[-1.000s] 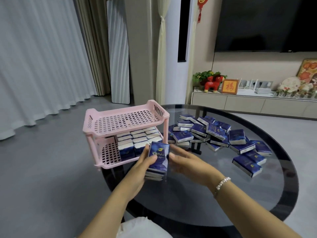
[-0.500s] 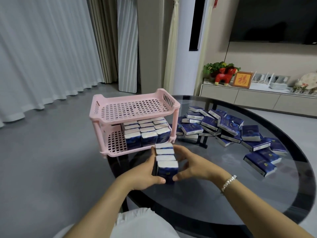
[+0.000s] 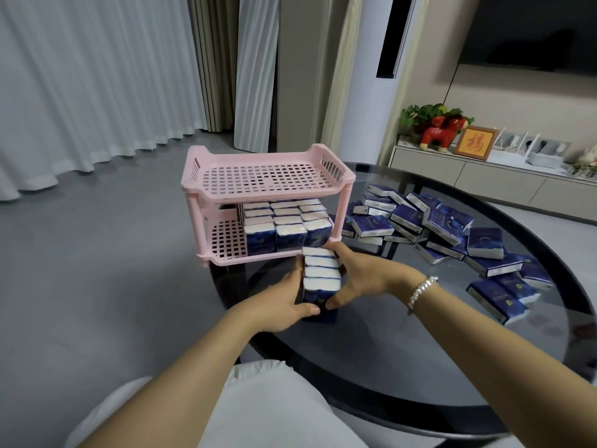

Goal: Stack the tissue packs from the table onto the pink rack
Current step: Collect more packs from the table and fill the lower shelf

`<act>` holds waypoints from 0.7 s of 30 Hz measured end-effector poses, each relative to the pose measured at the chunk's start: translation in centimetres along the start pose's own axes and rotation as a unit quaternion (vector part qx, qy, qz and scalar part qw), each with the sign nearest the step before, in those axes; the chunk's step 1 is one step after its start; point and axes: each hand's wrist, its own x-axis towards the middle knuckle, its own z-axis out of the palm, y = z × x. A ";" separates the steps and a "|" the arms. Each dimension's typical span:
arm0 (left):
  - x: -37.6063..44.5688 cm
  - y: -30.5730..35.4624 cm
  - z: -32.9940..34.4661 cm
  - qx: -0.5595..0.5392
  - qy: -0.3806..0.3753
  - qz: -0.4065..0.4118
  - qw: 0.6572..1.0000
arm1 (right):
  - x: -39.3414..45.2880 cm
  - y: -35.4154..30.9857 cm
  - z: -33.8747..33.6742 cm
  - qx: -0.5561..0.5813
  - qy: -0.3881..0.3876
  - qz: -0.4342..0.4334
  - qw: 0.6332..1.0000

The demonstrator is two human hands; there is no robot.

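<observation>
Hands meet over the near part of the table, and from my remote seat I see them clamped on one row of four tissue packs point(image 3: 321, 279) standing on edge, white tops up, dark blue faces toward me. My left hand point(image 3: 284, 302) wraps the row's left side, thumb curled across the front of the nearest pack; my right hand point(image 3: 358, 274) presses the other side, fingers reaching along to the far pack and thumb tucked low at the front — both hold firmly, nothing loose between them. The row sits just in front of the pink rack point(image 3: 268, 202), its far end near the lower shelf's front lip; whether the row's base touches the glass table point(image 3: 403, 367) I cannot tell. On that lower shelf, a block of packs point(image 3: 287, 224) already stands in three columns, filling the right portion, while the left portion shows bare pink grid. The upper shelf carries nothing I can see. To the right of the rack, a loose heap of packs point(image 3: 449, 234) sprawls across the glass, some lying flat, some leaning on each other. A beaded bracelet point(image 3: 420, 291) circles my right wrist.
</observation>
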 end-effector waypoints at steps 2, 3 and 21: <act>-0.1 -0.1 -0.1 0.006 0.020 0.003 1.000 | 0.3 -0.1 -0.1 -0.005 -0.005 0.003 1.000; -0.2 -0.1 -0.3 0.011 0.029 0.005 1.000 | 0.5 -0.3 -0.1 -0.013 -0.006 0.003 1.000; -4.7 -3.8 -4.3 -0.116 0.171 0.023 0.978 | 5.8 -6.6 0.9 -0.073 -0.031 -0.073 0.994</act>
